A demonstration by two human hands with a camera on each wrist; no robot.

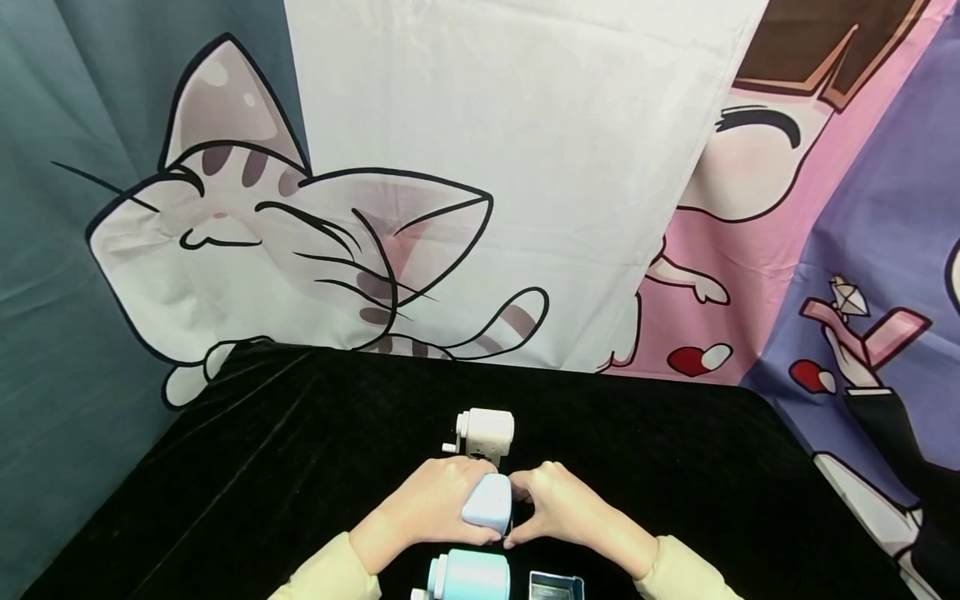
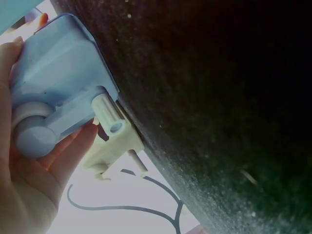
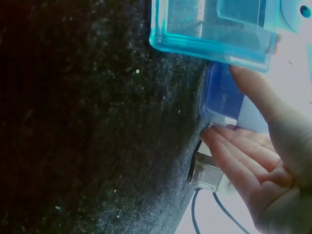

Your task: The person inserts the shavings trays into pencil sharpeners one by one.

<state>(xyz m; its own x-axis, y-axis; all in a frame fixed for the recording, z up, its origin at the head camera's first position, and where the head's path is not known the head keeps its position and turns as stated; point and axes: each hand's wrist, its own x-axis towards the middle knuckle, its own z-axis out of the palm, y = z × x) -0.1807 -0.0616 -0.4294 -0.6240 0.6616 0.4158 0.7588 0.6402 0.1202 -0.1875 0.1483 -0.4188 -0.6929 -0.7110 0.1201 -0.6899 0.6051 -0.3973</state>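
A pale blue hand-crank pencil sharpener (image 1: 489, 502) stands between both hands. My left hand (image 1: 431, 504) grips its body from the left, thumb on the near side and fingers on the far side. Its crank handle (image 2: 107, 113) shows in the left wrist view, beside the fingers. From the right, my right hand (image 1: 558, 508) pinches the other end, thumb and fingertips at opposite sides of the dark blue drawer (image 3: 222, 97). The palm stays apart from it. In the head view the hands partly hide the sharpener.
Just beyond the hands stands a white crank sharpener (image 1: 491, 427). Nearer the wearer is a teal one (image 1: 474, 575), with a clear, teal-tinted drawer (image 1: 555, 576) lying to its right. Black cloth (image 1: 300, 467) covers the table; a printed curtain (image 1: 525, 125) hangs behind.
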